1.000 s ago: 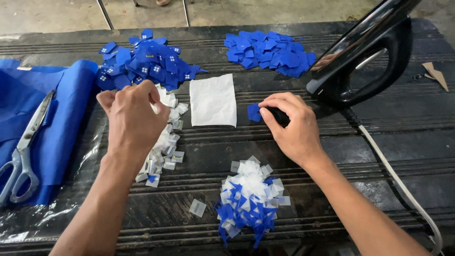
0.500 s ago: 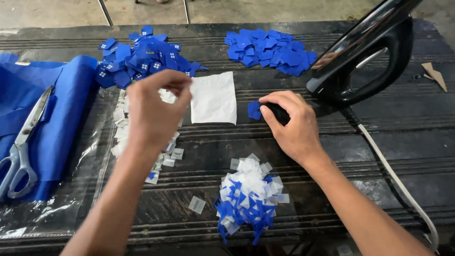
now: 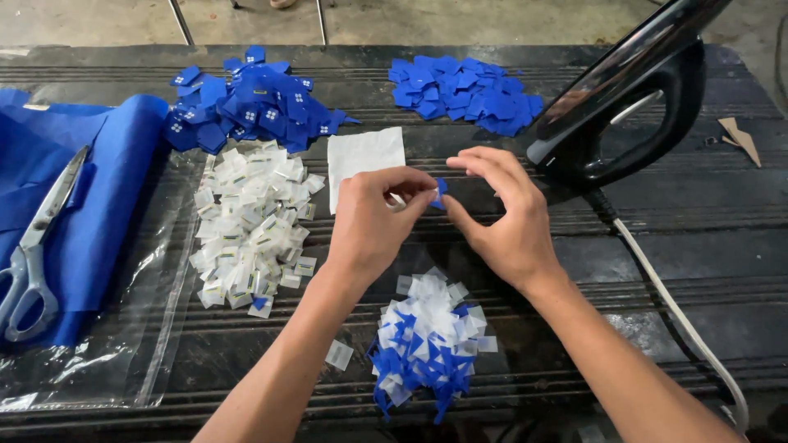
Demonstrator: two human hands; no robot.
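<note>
My left hand (image 3: 373, 226) and my right hand (image 3: 501, 217) meet over the middle of the dark ribbed table (image 3: 698, 271). Both pinch one small blue fabric square (image 3: 441, 191) between their fingertips; a small white piece seems to sit against it. Just behind the hands lies a white rectangular cloth (image 3: 366, 160). Left of my left hand is a heap of small white tags (image 3: 250, 226) on a clear plastic sheet (image 3: 107, 353). In front of the hands lies a mixed pile of white and blue pieces (image 3: 427, 340).
Two heaps of blue squares lie at the back, one with white marks (image 3: 246, 102), one plain (image 3: 464, 94). A black electric iron (image 3: 632, 98) stands at right, its white cord (image 3: 681, 320) trailing forward. Folded blue fabric (image 3: 98, 189) and scissors (image 3: 37, 254) lie at left.
My left hand moved right from the white tag heap to meet my right hand. My right hand lifted the blue square off the table, and both hands now pinch it.
</note>
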